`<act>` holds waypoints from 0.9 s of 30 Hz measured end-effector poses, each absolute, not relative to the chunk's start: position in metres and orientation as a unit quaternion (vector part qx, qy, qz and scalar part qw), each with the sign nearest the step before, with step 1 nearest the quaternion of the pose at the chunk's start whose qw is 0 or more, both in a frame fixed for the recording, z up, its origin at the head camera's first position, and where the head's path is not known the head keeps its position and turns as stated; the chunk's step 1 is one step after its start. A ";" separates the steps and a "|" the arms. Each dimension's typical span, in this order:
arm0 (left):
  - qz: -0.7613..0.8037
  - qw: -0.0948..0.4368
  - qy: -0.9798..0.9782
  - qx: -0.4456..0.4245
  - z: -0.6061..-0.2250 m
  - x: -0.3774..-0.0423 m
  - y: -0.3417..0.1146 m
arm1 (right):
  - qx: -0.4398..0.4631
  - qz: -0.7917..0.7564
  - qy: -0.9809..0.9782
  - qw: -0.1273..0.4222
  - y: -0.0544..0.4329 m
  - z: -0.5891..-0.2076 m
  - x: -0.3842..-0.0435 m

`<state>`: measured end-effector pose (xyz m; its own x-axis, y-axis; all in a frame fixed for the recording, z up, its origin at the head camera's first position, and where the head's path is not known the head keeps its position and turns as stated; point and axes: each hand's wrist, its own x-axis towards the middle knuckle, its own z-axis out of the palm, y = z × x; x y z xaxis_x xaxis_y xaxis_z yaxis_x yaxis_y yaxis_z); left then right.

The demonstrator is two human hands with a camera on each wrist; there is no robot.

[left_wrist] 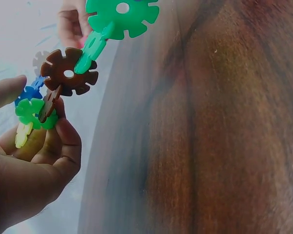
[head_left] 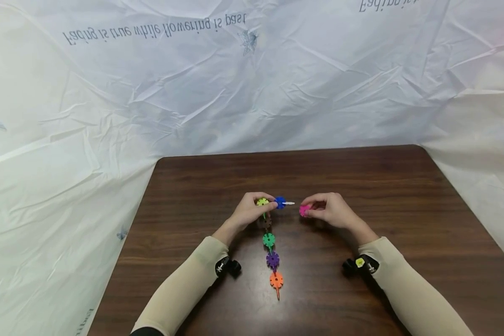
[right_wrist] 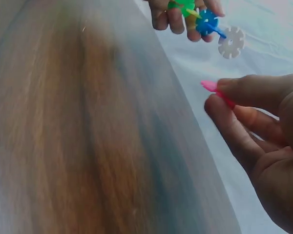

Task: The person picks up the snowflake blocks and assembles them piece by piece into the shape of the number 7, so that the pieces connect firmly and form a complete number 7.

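Note:
My left hand grips the upper end of a chain of notched plastic snowflake discs. Near its fingers are a yellow-green disc and a blue disc, and a white disc sticks out past the blue one. Below the hand hang a brown disc, a green disc, a purple disc and an orange disc. Between thumb and finger, my right hand pinches a pink disc, held a short gap to the right of the white disc.
Both hands are over a dark brown wooden table. White printed sheeting hangs behind it and along the sides. A small black camera sits on the left wrist, another camera on the right.

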<state>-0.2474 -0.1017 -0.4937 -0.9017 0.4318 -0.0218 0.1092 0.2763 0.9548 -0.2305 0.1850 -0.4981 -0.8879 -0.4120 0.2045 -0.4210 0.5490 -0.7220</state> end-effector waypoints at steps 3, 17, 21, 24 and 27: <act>0.577 0.137 0.786 0.174 -0.494 -0.248 -0.102 | 0.213 0.462 -0.861 0.008 0.181 -0.496 -0.230; 0.588 0.136 0.777 0.181 -0.494 -0.249 -0.101 | 0.188 0.554 -0.810 0.046 0.172 -0.493 -0.231; 0.591 0.139 0.772 0.192 -0.494 -0.249 -0.102 | 0.187 0.560 -0.805 0.049 0.171 -0.494 -0.231; 0.591 0.138 0.769 0.198 -0.494 -0.250 -0.102 | 0.187 0.560 -0.806 0.045 0.170 -0.491 -0.230; 0.590 0.137 0.770 0.203 -0.494 -0.250 -0.102 | 0.194 0.558 -0.806 0.040 0.165 -0.479 -0.223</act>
